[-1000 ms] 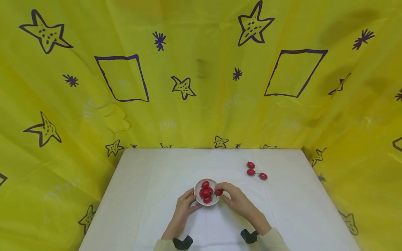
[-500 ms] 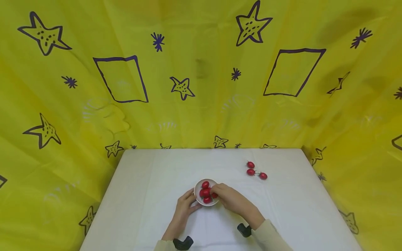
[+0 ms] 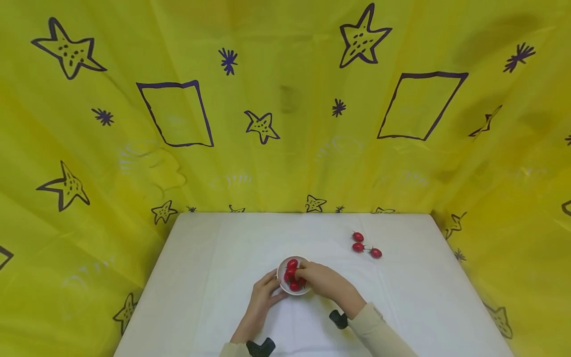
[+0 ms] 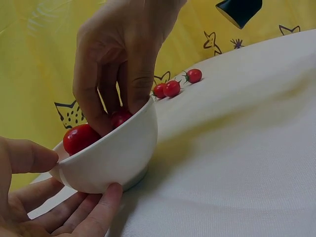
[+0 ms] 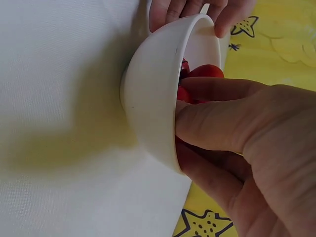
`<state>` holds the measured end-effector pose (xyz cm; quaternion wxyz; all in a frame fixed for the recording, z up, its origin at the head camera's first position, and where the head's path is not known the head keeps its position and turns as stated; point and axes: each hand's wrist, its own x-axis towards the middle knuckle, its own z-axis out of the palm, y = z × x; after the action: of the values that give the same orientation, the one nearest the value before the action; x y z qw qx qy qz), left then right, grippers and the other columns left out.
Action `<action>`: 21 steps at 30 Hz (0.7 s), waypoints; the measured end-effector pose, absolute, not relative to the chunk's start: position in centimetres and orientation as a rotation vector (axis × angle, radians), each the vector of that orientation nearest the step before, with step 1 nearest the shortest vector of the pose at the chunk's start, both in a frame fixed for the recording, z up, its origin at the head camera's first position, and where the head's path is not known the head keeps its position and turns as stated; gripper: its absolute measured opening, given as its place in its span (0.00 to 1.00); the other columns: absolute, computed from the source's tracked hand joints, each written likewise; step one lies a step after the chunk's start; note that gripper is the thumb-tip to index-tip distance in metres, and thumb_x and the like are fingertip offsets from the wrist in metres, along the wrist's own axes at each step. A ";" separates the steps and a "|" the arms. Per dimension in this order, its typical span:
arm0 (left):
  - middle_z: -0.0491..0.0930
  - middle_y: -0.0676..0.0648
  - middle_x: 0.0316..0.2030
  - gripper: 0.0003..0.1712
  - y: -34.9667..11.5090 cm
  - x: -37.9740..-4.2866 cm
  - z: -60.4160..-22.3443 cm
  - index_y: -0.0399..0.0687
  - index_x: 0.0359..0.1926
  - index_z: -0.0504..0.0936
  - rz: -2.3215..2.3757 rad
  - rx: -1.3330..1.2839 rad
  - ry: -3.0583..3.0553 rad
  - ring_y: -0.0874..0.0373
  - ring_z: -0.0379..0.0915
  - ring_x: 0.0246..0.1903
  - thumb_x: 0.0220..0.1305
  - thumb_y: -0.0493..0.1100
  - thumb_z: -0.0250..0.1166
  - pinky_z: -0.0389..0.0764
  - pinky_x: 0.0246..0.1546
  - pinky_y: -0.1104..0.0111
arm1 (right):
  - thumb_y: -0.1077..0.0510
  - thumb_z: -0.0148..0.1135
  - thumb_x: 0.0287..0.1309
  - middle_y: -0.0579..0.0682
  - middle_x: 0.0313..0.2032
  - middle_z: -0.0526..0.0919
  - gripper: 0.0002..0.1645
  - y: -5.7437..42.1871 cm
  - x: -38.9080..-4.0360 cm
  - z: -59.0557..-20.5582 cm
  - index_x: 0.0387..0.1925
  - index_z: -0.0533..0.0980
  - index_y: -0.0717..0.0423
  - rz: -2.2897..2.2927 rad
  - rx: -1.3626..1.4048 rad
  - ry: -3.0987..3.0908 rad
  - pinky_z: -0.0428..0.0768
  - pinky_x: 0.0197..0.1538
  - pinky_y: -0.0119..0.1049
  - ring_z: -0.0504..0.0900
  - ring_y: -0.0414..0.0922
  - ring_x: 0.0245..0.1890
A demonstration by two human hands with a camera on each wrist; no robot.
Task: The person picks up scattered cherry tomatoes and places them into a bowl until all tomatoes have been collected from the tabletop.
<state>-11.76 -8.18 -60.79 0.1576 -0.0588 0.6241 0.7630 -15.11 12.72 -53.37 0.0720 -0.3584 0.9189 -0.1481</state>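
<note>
white bowl [image 4: 113,158] of red tomatoes [image 3: 292,264] sits on the desk [image 3: 209,277], gripped near eight o'clock by the left hand [image 3: 263,295]; the right hand [image 3: 327,281] pinches a tomato [image 4: 120,117] inside. three loose tomatoes [image 3: 358,247] lie at two o'clock from it.

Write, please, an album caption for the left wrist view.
Left hand holds a white bowl; right hand reaches among its red tomatoes, three more lie beyond.

No readable text or numbers
</note>
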 end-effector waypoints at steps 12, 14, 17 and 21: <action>0.62 0.28 0.76 0.31 -8.2 -11.8 -60.7 0.32 0.77 0.63 2.154 -0.161 1.815 0.34 0.68 0.72 0.80 0.42 0.52 0.86 0.64 0.52 | 0.71 0.73 0.57 0.48 0.41 0.84 0.12 12.6 -15.6 -53.4 0.41 0.87 0.55 -0.495 -1.064 2.710 0.91 0.51 0.35 0.81 0.40 0.38; 0.62 0.28 0.76 0.31 -8.1 -11.8 -60.7 0.33 0.77 0.63 2.155 -0.166 1.811 0.34 0.68 0.72 0.80 0.42 0.53 0.86 0.64 0.52 | 0.71 0.73 0.57 0.48 0.41 0.84 0.12 12.6 -15.6 -53.3 0.41 0.87 0.55 -0.492 -1.063 2.712 0.91 0.50 0.35 0.81 0.40 0.38; 0.63 0.28 0.75 0.31 -8.0 -11.7 -60.6 0.32 0.76 0.64 2.159 -0.177 1.808 0.35 0.69 0.71 0.79 0.42 0.54 0.86 0.63 0.52 | 0.71 0.73 0.57 0.49 0.41 0.84 0.12 12.6 -15.5 -53.4 0.41 0.87 0.55 -0.487 -1.068 2.717 0.91 0.50 0.34 0.82 0.40 0.38; 0.64 0.28 0.75 0.31 -7.9 -11.7 -60.7 0.32 0.76 0.64 2.164 -0.187 1.807 0.35 0.69 0.71 0.79 0.41 0.54 0.87 0.63 0.52 | 0.69 0.73 0.57 0.48 0.40 0.85 0.11 12.6 -15.3 -53.5 0.41 0.87 0.56 -0.485 -1.070 2.727 0.91 0.50 0.34 0.81 0.39 0.37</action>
<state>-11.70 -7.92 -60.67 0.1574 -0.0652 0.6314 0.7565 -15.35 12.64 -53.47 0.0862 -0.3590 0.9150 -0.1628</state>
